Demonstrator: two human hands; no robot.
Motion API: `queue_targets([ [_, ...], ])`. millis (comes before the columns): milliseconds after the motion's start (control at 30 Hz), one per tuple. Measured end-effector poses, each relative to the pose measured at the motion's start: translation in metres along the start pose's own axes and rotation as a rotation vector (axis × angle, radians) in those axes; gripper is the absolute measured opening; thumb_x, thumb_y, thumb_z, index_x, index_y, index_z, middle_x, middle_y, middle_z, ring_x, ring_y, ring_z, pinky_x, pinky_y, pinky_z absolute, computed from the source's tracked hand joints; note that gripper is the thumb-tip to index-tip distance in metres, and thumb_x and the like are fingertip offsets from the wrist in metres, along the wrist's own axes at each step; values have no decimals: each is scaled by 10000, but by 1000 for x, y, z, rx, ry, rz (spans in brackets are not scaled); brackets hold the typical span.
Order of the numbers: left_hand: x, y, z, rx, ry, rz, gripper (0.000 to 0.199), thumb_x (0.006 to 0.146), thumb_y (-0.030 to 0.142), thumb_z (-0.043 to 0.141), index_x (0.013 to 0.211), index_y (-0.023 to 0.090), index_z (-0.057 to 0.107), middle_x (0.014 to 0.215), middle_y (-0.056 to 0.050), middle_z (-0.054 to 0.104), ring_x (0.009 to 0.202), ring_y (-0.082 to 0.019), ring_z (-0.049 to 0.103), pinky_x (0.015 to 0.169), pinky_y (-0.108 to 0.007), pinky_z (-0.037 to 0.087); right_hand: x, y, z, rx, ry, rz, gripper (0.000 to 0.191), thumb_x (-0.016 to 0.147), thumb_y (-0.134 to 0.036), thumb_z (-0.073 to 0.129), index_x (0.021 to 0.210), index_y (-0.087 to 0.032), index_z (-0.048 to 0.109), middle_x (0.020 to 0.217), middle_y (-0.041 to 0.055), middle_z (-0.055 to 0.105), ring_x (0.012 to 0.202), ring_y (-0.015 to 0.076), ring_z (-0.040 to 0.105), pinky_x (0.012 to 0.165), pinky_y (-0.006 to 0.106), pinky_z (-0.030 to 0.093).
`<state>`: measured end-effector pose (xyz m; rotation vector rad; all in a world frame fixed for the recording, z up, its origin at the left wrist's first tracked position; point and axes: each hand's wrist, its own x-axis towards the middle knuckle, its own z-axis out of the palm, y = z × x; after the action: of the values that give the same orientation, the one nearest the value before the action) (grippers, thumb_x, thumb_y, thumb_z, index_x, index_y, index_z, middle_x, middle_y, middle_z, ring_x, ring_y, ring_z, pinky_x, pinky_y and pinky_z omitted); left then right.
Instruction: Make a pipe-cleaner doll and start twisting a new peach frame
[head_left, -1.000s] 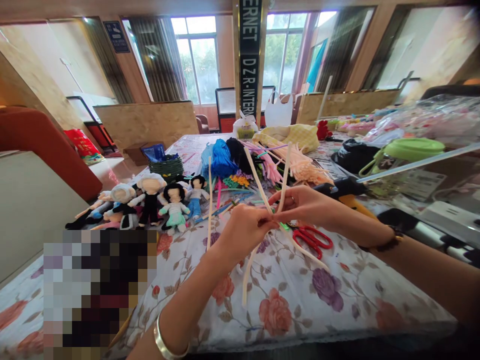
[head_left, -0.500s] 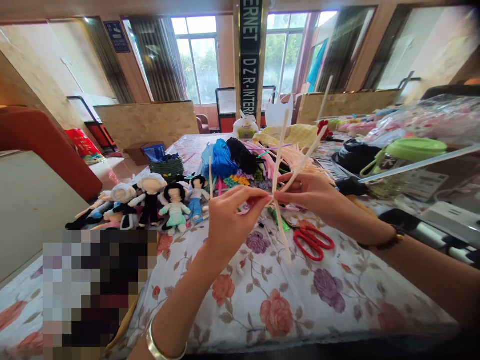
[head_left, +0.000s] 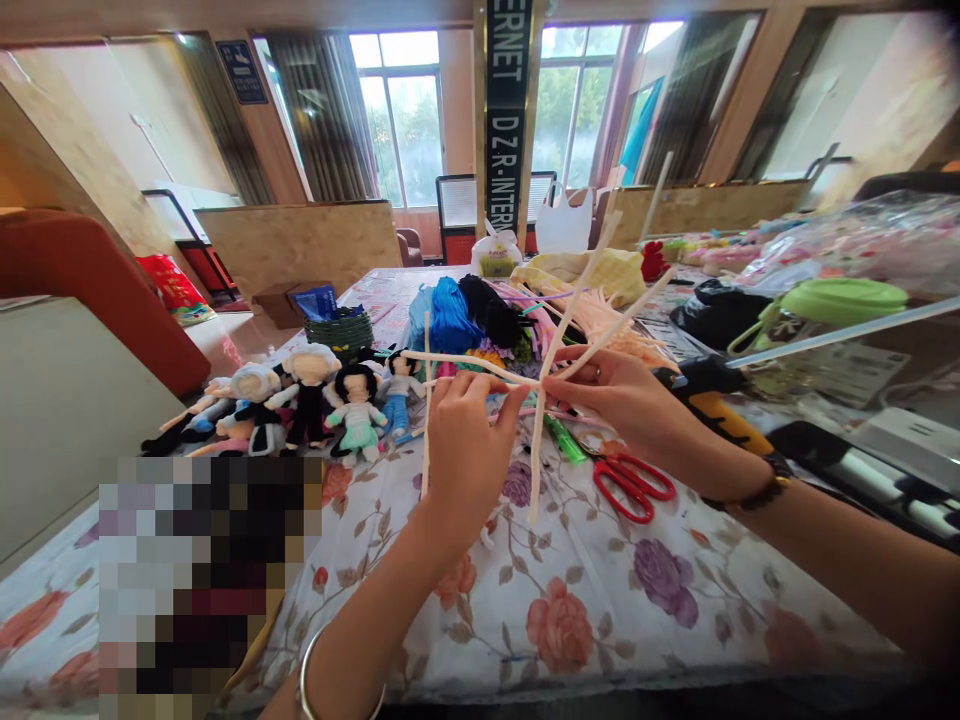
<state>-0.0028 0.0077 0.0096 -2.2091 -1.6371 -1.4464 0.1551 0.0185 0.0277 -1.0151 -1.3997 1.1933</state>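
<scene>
Cream pipe cleaners (head_left: 574, 305) cross one another in front of me, above the table, with long ends fanning up, down and to the left. My right hand (head_left: 626, 405) pinches them right at the crossing. At the left side of the crossing, my left hand (head_left: 469, 445) has its thumb and fingers closed around the stems; its fingertips are partly hidden. Another pale stem stands upright behind that hand. Below the hands, red-handled scissors (head_left: 634, 488) lie on the floral cloth beside a green packet (head_left: 564, 440).
Several small dolls (head_left: 354, 405) stand at the left near a dark green basket (head_left: 339, 335). Bundles of blue stems (head_left: 448, 312), black stems and peach stems lie behind my hands. A yellow-and-black tool (head_left: 724, 420), a green-lidded cup (head_left: 844, 300) and a white box are at the right.
The crossed stems have tilted to the right at the top, and a leftward end now shows above my left hand. My left hand has turned, its fingers curling more around the stems.
</scene>
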Motion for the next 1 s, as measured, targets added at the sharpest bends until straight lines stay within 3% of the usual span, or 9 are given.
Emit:
queue_targets([
  [133, 2, 0, -1, -121, 4, -75, 254, 801, 401, 577, 881, 173, 653, 889, -68, 645, 913, -227, 544, 849, -354, 382, 0, 0, 4, -4, -5, -22, 269, 609, -374, 755, 731, -198, 593, 655, -25, 546, 609, 102, 507, 608, 258, 424],
  [300, 3, 2, 1, -282, -31, -129, 139, 761, 333, 634, 726, 215, 699, 851, -46, 641, 936, -216, 547, 847, -339, 404, -2, 0, 11, 51, -20, -2, 267, 591, -352, 771, 735, -195, 610, 710, -16, 590, 665, 110, 545, 679, 268, 441],
  [467, 3, 1, 4, -422, -89, -178, 98, 759, 266, 634, 701, 227, 702, 837, -43, 661, 912, -199, 575, 799, -321, 439, -3, 3, 14, 117, -18, 51, 243, 585, -315, 781, 723, -188, 628, 699, -24, 603, 647, 99, 554, 672, 256, 438],
  [667, 5, -6, 4, -416, -129, -233, 149, 760, 282, 616, 674, 196, 701, 771, -46, 663, 808, -186, 608, 754, -302, 446, -1, 14, 6, 133, -140, 88, 247, 649, -356, 748, 832, -199, 695, 806, 8, 666, 735, 117, 594, 741, 266, 449],
  [800, 6, -7, 3, -383, -171, -228, 159, 768, 273, 594, 693, 187, 705, 762, -47, 666, 787, -186, 607, 734, -301, 444, 2, 19, 1, 76, -162, 124, 252, 679, -433, 714, 780, -201, 714, 791, 24, 669, 739, 137, 601, 738, 288, 460],
  [1000, 6, -3, 1, -322, -229, -205, 169, 788, 257, 573, 725, 171, 704, 789, -58, 663, 810, -191, 599, 765, -317, 429, 0, 13, 3, -19, -157, 42, 250, 668, -415, 721, 742, -176, 721, 710, 14, 652, 679, 119, 560, 665, 261, 427],
])
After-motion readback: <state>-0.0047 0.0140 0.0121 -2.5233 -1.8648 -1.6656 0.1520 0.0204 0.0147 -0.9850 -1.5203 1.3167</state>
